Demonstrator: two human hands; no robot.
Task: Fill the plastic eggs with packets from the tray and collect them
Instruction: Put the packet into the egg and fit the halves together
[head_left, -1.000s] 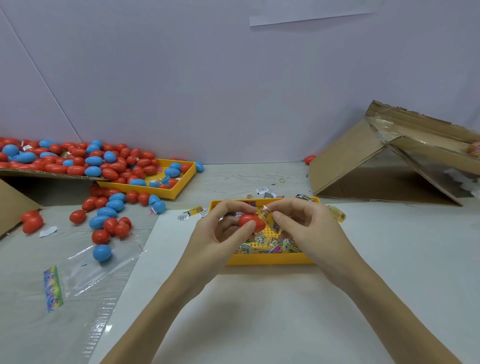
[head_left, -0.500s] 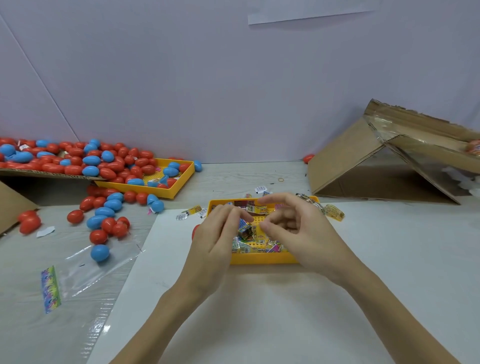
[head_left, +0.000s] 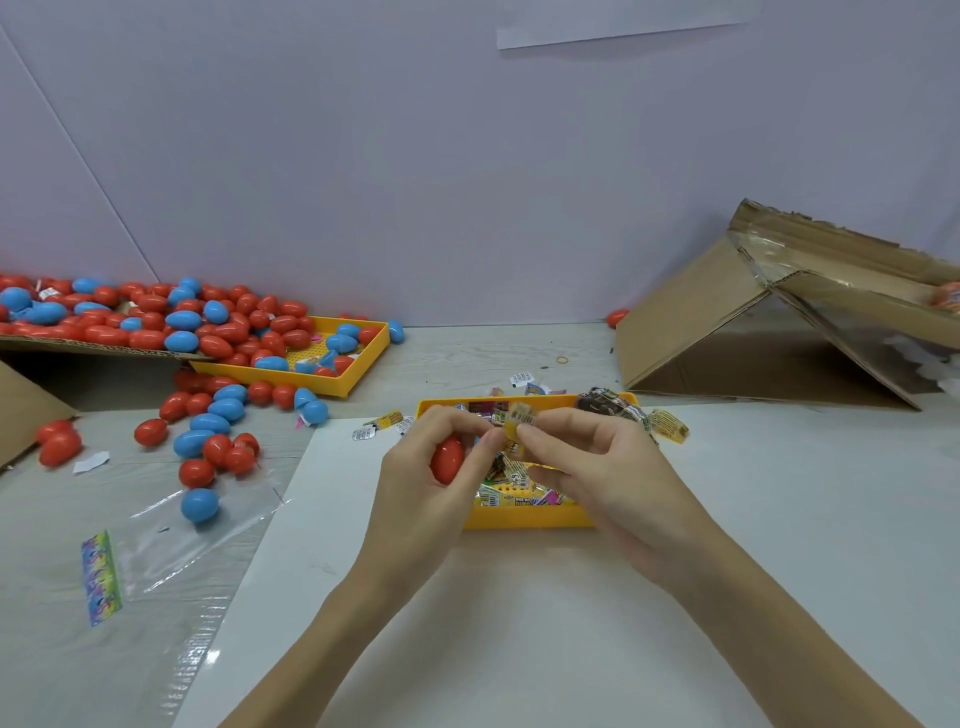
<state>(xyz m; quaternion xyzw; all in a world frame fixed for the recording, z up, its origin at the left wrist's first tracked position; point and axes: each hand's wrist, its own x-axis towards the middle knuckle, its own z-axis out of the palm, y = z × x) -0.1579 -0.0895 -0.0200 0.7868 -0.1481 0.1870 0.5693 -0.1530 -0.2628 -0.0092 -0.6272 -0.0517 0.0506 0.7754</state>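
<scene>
**Pinching a packet over the yellow tray**

Holding both hands above the near tray (head_left: 524, 518), we had our left hand (head_left: 421, 488) curled round a red egg (head_left: 447, 460), the egg tucked in the palm with its long side roughly upright. Our left fingertips met the right ones at a small yellow packet (head_left: 521, 417), and our right hand (head_left: 592, 467) pinched that packet between thumb and forefinger, the other fingers loosely bent below. The packet sat in the air, just above the far half of the tray and just right of the egg.

Under our hands the tray lay on a white sheet (head_left: 519, 623), and it held a jumble of printed packets; we could not read them. More packets lay scattered just beyond the tray's far rim and off its right corner, one yellow one (head_left: 669, 426) resting on the sheet.

Off to the left we saw a second yellow tray (head_left: 363, 364) with red and blue eggs in it, its left end buried under a big heap of eggs (head_left: 156, 317) spilling over a flat piece of cardboard. Loose eggs ran down across the grey table (head_left: 467, 358) toward us, and one blue egg (head_left: 200, 505) lay on a clear plastic bag (head_left: 171, 551). Well apart on the right stood a folded cardboard box (head_left: 727, 332), with one red egg (head_left: 618, 317) just beside its left edge.
</scene>
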